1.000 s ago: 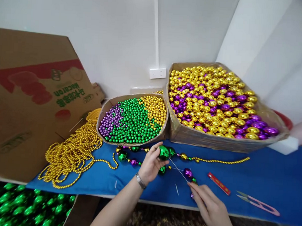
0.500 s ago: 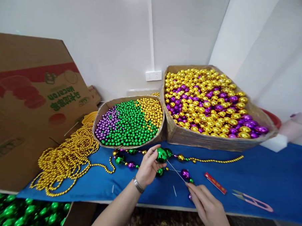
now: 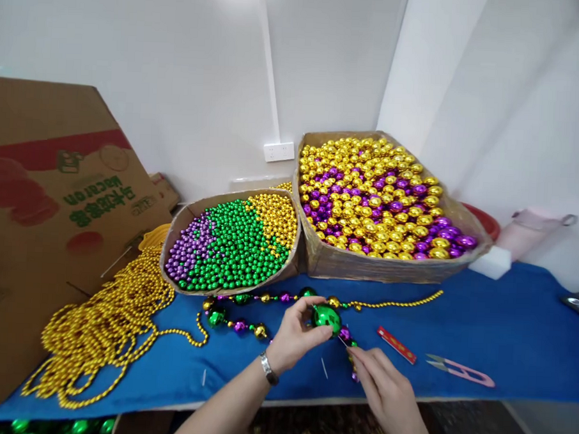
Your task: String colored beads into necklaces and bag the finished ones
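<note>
My left hand (image 3: 294, 335) grips a large shiny green bead (image 3: 327, 317) between thumb and fingers, above the blue cloth. At the bead's lower right, the fingertips of my right hand (image 3: 382, 384) are pinched on a thin needle (image 3: 343, 341), only a short length of which shows. A strand of green, purple and gold beads (image 3: 239, 326) lies behind and to the left of my hands, partly hidden by the left one. More purple, green and gold beads hang or lie beside my right fingertips. A gold bead chain (image 3: 401, 304) runs off to the right.
Behind stand a carton of small beads (image 3: 229, 290) and a larger carton of gold and purple beads (image 3: 378, 267). Gold bead chains (image 3: 107, 324) pile up at left beside a big cardboard box (image 3: 38, 251). Pink thread snips (image 3: 462, 370) and a red packet (image 3: 396, 344) lie right.
My view has turned right. The green bead has moved lower and closer to my right hand, and less of the needle shows between them. My left hand has closed more around the bead.
</note>
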A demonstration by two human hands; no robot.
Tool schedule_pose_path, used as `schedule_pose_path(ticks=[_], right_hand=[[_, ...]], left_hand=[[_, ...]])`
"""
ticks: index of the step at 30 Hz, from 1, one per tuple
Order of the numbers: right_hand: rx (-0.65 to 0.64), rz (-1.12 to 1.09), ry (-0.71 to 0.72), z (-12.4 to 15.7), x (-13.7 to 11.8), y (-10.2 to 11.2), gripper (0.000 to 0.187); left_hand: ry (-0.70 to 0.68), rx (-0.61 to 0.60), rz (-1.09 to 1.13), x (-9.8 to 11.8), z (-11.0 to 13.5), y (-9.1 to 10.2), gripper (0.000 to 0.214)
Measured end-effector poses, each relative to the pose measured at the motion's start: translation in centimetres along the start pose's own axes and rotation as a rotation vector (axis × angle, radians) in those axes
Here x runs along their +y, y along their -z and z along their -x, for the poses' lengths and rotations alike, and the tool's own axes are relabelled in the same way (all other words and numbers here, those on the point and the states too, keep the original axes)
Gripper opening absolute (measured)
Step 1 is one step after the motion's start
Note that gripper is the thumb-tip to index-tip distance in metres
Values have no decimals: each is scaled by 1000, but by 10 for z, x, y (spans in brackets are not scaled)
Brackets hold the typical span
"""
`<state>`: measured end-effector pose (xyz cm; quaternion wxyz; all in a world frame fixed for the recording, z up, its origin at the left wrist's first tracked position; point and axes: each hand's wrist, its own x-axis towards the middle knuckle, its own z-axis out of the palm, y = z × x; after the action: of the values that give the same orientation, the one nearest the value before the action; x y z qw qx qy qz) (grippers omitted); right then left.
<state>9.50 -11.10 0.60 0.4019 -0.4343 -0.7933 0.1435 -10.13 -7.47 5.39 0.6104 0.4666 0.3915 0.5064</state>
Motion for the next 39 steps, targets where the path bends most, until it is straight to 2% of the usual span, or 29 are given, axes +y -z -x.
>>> schedule_pose_path(ticks=[2, 4, 7, 10, 12, 15, 17, 20, 22, 24, 27, 29, 33, 39], right_hand=[[24, -25, -54, 1, 1, 3, 24], [79, -35, -129, 2, 4, 6, 21], [180, -41, -240, 6, 9, 10, 20], [232, -50, -306, 8, 12, 13, 21], [233, -49, -308, 8, 13, 14, 21], [222, -37, -281, 8, 14, 16, 22], [215, -20, -268, 8, 16, 17, 23], [188, 11, -252, 10, 19, 18, 23], [166, 32, -223, 10, 21, 17, 23], [148, 46, -187, 9, 21, 15, 25], [128, 36, -135, 6, 18, 10, 25], [130, 30, -92, 3, 15, 8, 24], [124, 61, -26, 0, 10, 7, 23], [98, 73, -16, -3, 6, 10, 22]], left_hand=[[-2, -67, 19, -1, -8, -2, 50], [-45, -59, -65, -7, -23, -4, 42], [-189, -73, -405, -26, -56, -14, 26], [-234, -239, -628, -52, -87, -31, 10], [-207, -294, -639, -66, -102, -43, 11], [-190, -283, -596, -77, -112, -52, 23], [-176, -256, -555, -77, -113, -51, 22], [-135, -181, -473, -66, -108, -39, 6], [-96, -123, -415, -53, -99, -26, 14], [-9, -65, -230, -37, -86, -12, 25], [144, 17, 171, -15, -66, 3, 31], [184, 49, 305, -4, -55, 7, 32], [171, 50, 347, 5, -45, 10, 31], [131, 25, 295, 5, -40, 11, 31]])
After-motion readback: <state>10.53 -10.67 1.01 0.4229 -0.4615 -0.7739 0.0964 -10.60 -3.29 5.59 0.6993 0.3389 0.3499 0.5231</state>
